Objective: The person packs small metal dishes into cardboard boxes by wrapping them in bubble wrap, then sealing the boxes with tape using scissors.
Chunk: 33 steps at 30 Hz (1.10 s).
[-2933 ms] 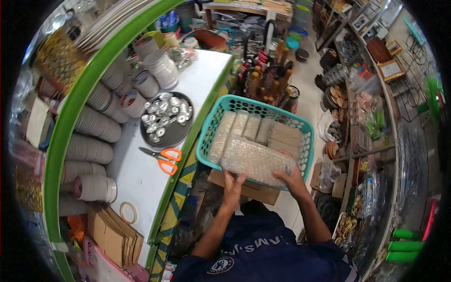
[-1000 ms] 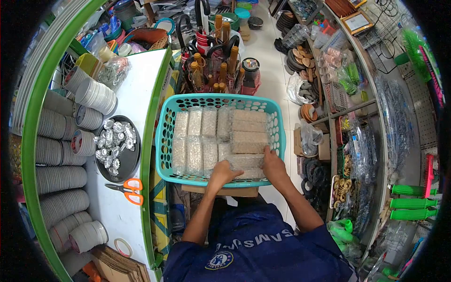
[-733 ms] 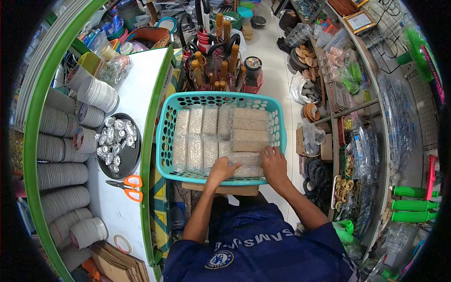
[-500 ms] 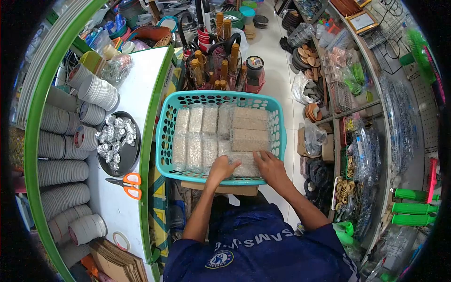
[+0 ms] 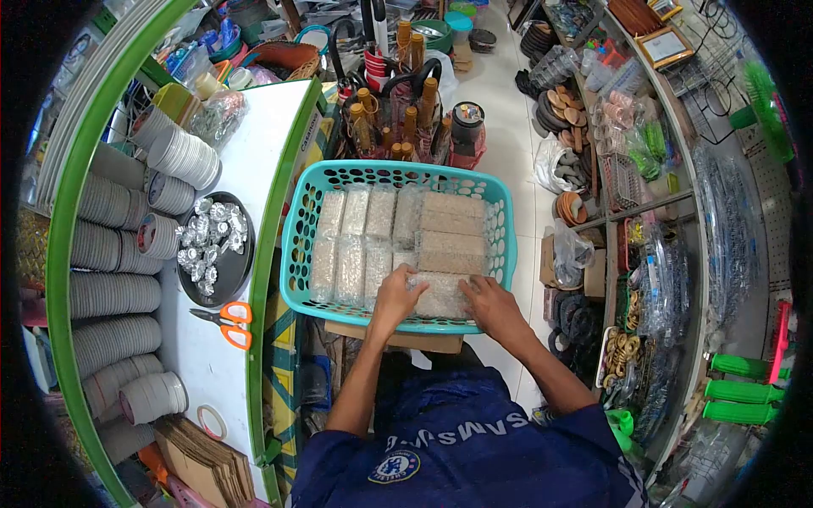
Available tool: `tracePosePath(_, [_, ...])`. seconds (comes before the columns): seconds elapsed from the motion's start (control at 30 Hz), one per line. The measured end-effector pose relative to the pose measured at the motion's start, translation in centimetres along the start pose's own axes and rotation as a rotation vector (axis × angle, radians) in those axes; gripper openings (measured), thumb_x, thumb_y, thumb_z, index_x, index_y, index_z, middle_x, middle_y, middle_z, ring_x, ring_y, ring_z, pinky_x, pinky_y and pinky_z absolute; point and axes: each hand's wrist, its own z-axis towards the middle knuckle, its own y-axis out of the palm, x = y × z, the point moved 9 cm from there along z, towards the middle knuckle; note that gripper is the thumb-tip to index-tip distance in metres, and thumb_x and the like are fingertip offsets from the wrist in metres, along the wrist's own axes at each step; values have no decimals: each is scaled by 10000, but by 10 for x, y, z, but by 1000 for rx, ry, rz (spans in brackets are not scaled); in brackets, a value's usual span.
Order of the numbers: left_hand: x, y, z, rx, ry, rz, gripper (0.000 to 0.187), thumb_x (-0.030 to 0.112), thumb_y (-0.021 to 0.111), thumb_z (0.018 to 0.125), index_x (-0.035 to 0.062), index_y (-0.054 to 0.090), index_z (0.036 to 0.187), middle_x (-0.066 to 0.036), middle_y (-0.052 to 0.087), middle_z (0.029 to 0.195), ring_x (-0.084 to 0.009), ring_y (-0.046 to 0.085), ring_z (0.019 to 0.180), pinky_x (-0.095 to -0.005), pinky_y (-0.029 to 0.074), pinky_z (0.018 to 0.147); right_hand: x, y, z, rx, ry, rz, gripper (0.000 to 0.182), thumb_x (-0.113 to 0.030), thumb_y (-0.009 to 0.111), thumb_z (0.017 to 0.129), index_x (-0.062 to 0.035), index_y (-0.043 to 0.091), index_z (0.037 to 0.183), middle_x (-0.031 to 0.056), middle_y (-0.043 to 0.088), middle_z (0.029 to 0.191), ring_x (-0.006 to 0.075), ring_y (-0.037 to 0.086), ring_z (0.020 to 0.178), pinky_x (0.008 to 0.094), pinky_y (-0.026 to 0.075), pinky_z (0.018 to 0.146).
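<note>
Packet [image 5: 440, 295], basket [image 5: 292, 245], scissors [image 5: 227, 320], tray [image 5: 241, 271]

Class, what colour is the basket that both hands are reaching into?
Teal, with a perforated wall; the basket shows best in the head view.

The picture was bright, with soft daylight all over and no dark shadows. The white counter [image 5: 241, 195] and pale floor [image 5: 508, 110] shone the most. The round lens bent everything near the edges, and the corners were black. The middle looked sharp. Things far out at the sides looked squashed and a little fuzzy.
</note>
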Motion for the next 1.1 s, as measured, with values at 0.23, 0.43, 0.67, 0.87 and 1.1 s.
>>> tracePosePath(0.23, [-2, 12, 9, -18, 74, 56, 354, 222, 745, 803, -13, 582, 1011, -282, 648, 939, -446, 627, 926, -475, 494, 750, 2, 9, 5, -63, 23, -6, 529, -161, 688, 806, -17, 504, 1280, 185, 533, 1213, 347, 541, 1143, 412, 517, 886])
tracePosePath(0.43, [-10, 17, 11, -25, 83, 72, 366, 231, 737, 808, -11, 576, 1030, -296, 645, 935, -471, 618, 910, -492, 493, 751, 6, 9, 4, -60, 0, -5, 586, -197, 714, 784, -22, 491, 1297, 186, 527, 1222, 360, 551, 1135, 418, 520, 882])
tracePosePath(0.67, [-11, 19, -2, -233, 81, 28, 543, 216, 751, 788, 4, 471, 1201, -311, 627, 1042, -472, 599, 1004, -492, 478, 825, -6, -6, 15, -129, 2, 3, 836, -202, 864, 571, -65, 489, 1305, 152, 508, 1253, 371, 554, 1119, 430, 554, 814])
tracePosePath(0.87, [-15, 30, -5, -328, 70, 138, 679, 186, 764, 762, 17, 367, 1288, -301, 599, 1152, -441, 576, 1095, -471, 465, 893, -5, 9, 18, -54, -43, -70, 799, -208, 859, 580, -113, 509, 1292, 122, 524, 1213, 354, 563, 1066, 426, 563, 768])
tracePosePath(1.1, [-2, 25, -7, -317, 33, 193, 637, 156, 759, 759, 13, 381, 1252, -299, 591, 1161, -445, 572, 1091, -480, 465, 874, -1, 4, 17, -9, -10, -42, 735, -180, 836, 598, -140, 525, 1263, 97, 537, 1197, 350, 560, 1034, 437, 558, 740])
